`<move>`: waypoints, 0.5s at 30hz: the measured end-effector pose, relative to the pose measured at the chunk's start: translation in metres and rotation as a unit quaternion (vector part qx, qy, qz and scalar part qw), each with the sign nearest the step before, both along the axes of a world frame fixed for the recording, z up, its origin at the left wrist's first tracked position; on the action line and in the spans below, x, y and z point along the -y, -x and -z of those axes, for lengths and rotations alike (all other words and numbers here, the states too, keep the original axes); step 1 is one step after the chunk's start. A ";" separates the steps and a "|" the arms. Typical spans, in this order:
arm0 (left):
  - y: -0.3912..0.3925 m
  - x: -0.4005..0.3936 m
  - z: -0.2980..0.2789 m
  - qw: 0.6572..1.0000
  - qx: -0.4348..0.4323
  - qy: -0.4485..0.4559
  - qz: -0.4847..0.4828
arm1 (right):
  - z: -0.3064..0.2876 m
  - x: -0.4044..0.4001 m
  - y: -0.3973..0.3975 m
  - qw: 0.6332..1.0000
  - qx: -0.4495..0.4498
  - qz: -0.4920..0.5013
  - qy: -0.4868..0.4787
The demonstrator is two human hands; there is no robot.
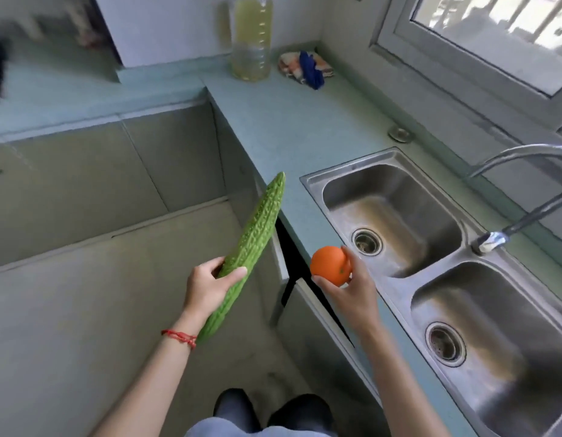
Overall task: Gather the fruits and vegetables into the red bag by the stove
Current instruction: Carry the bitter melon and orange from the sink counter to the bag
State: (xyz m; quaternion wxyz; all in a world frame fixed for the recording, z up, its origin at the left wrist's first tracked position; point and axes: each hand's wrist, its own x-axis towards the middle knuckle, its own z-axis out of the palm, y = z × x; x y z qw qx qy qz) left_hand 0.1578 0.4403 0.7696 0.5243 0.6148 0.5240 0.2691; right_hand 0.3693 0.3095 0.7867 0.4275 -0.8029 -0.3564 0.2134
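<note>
Green bitter gourd gripped in left hand; right hand holds orange.

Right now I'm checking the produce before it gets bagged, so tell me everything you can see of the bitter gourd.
The bitter gourd is long, slender and bright green, with bumpy, ridged skin and a tapered far tip; it looks whole and firm. It is held in the air over the floor, slanting up toward the countertop. The left hand grips it near its lower end, thumb across the top. Nothing else touches it.
</note>
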 end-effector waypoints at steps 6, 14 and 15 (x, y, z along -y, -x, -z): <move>0.055 0.003 0.001 0.989 0.003 0.014 -0.147 | 0.007 -0.062 0.024 0.988 -0.024 -0.152 0.006; 0.117 0.049 -0.001 0.937 0.007 0.017 -0.348 | 0.008 -0.115 0.078 0.935 0.000 -0.354 0.014; 0.123 0.057 -0.002 0.929 0.008 0.014 -0.369 | 0.009 -0.120 0.086 0.926 -0.001 -0.378 0.013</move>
